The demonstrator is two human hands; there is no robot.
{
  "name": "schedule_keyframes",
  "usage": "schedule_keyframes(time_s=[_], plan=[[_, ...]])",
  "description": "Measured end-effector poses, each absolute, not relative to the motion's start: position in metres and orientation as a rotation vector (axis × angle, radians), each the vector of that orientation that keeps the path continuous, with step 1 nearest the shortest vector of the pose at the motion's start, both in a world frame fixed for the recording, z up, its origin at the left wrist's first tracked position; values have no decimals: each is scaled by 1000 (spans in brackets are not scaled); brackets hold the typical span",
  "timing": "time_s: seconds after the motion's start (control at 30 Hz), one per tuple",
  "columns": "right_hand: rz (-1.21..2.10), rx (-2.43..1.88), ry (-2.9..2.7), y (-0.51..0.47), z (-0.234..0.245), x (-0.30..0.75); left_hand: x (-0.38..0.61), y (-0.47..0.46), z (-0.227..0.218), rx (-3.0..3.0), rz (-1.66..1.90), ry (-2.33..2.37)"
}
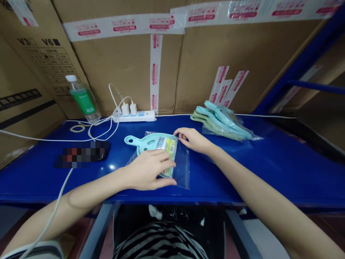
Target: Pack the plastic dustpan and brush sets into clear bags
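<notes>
A small mint-green dustpan and brush set (147, 142) with a yellow label lies partly inside a clear plastic bag (182, 169) on the blue table (269, 169). My left hand (149, 169) rests flat on the set and bag, fingers stretched out. At the bag's far edge, my right hand (192, 139) pinches the plastic with its fingertips.
A pile of bagged green and blue dustpan sets (222, 124) lies at the back right. A white power strip (134, 116) with chargers and cables, a green-labelled bottle (82, 99) and a bead bracelet (77, 128) sit at the back left. Cardboard boxes (129, 64) wall the rear.
</notes>
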State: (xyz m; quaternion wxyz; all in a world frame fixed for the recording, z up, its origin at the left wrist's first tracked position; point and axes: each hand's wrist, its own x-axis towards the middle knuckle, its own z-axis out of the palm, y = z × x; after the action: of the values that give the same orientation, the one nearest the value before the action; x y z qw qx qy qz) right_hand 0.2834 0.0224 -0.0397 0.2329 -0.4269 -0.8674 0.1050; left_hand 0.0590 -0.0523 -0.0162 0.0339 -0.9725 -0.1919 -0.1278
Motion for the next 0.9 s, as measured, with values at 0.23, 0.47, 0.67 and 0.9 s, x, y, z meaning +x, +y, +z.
schedule_keyframes(time_s=[0.23,0.47,0.67,0.9], plan=[[311,-1327,-2531,10,-20,285,57,-49,-21,-3103,-199,-297],[577,-1575,-2579,0,0,290,49,-43,-6,-3300,-156,-329],[825,-1659,-2619,-6,9,297,40,-38,4,-3393,-98,-414],[1156,-1410,-2754,-7,12,311,46,-37,-4,-3232,-143,-559]])
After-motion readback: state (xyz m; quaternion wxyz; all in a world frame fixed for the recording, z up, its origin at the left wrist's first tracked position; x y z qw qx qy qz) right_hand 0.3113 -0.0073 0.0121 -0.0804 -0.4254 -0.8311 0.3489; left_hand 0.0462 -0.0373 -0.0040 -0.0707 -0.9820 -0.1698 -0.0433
